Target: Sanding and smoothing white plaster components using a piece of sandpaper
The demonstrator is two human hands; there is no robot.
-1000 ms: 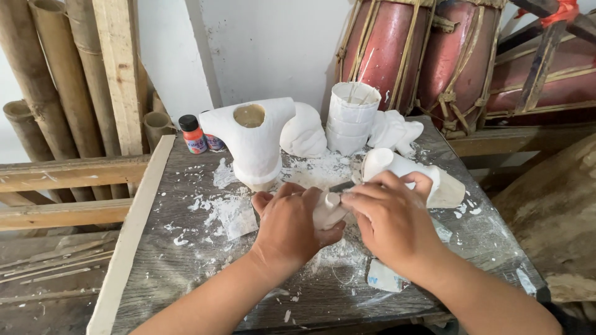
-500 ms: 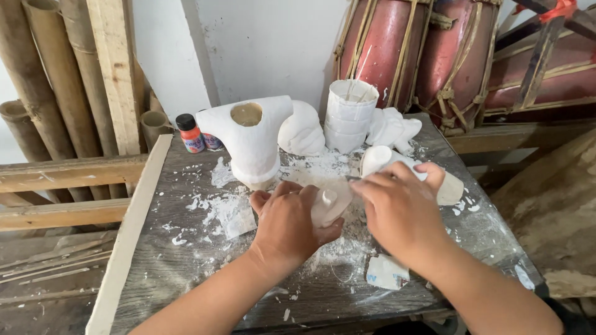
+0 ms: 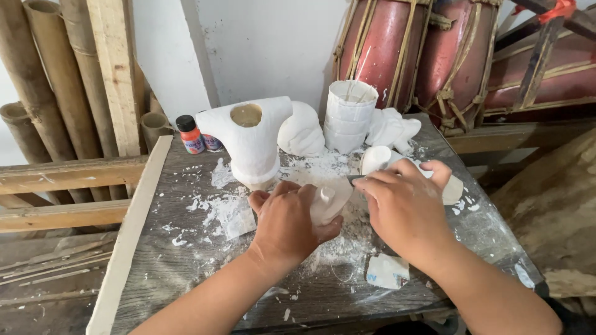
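Left hand (image 3: pixel 287 223) is closed around a small white cast (image 3: pixel 328 201), which sits between its thumb and fingers, above the table (image 3: pixel 167 260). Right hand (image 3: pixel 403 208) is just beside the cast and grips a thin tool (image 3: pixel 356 180) (perhaps a blade, it is mostly hidden) whose tip touches the cast's upper edge. White dust (image 3: pixel 341 245) lies under both hands. Behind them stand a mould (image 3: pixel 251 146) and a cup (image 3: pixel 349 115).

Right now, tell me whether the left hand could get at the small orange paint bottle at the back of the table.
Probably yes, but not freely. The left hand is holding a small white plaster piece. The orange paint bottle stands uncovered at the back left, with open tabletop leading to it, beside the large white mould.
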